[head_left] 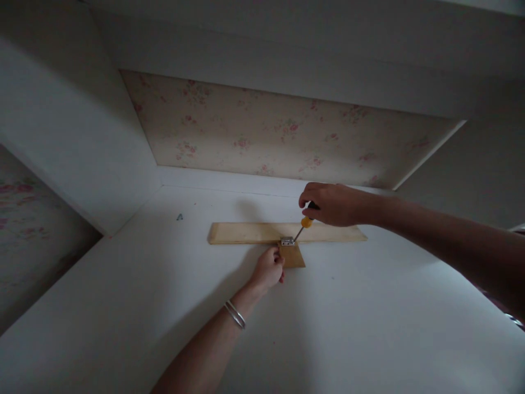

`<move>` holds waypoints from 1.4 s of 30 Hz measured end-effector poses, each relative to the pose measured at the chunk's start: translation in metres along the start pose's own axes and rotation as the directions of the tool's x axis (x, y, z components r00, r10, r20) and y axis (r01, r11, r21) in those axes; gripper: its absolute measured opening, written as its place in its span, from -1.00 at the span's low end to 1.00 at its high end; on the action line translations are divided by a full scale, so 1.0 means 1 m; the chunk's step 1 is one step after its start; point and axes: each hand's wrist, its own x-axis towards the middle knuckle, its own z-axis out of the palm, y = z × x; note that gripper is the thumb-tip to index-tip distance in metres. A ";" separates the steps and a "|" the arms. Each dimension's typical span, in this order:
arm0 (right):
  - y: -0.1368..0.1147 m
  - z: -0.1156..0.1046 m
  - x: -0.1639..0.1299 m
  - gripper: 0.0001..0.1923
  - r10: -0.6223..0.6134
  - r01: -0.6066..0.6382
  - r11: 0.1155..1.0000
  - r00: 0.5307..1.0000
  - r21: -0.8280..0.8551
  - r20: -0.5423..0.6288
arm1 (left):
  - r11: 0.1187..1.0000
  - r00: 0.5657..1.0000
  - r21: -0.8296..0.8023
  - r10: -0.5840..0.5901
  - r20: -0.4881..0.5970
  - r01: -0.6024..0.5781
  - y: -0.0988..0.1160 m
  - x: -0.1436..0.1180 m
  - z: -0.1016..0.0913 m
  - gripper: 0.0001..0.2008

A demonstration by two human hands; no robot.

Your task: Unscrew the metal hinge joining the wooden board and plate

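Observation:
A long pale wooden board lies across the white surface. Against its near edge sits a small wooden block, with a metal hinge lying where the two meet. My right hand is wrapped round the handle of a yellow and black screwdriver, whose tip reaches the right side of the hinge. At the left edge of the small block, my left hand is closed with its fingers gripping the wood. Its fingertips are partly hidden.
A white surface spreads around the boards. Beyond it stands a floral-patterned panel framed in white. Another floral panel is at the left. A small dark mark lies left of the board.

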 end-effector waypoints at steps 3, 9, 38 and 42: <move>0.004 0.002 0.000 -0.71 -0.013 0.013 0.998 1.000 0.058 0.011 | 1.000 1.000 0.004 -0.007 -0.008 0.008 0.000 0.000 0.000 -0.83; -0.002 0.001 0.002 -0.52 0.176 -0.176 0.982 0.984 -0.068 0.000 | 1.000 1.000 0.007 -0.002 -0.011 0.002 0.000 0.000 0.000 -0.86; 0.000 0.000 -0.002 -0.61 0.064 -0.064 0.998 0.997 -0.006 0.032 | 1.000 1.000 0.003 0.001 -0.008 -0.001 -0.002 0.002 0.000 -0.84; -0.002 0.000 -0.001 -0.52 0.117 -0.117 0.993 0.993 0.003 0.027 | 1.000 1.000 0.010 -0.003 -0.012 0.003 -0.002 0.002 0.000 -0.85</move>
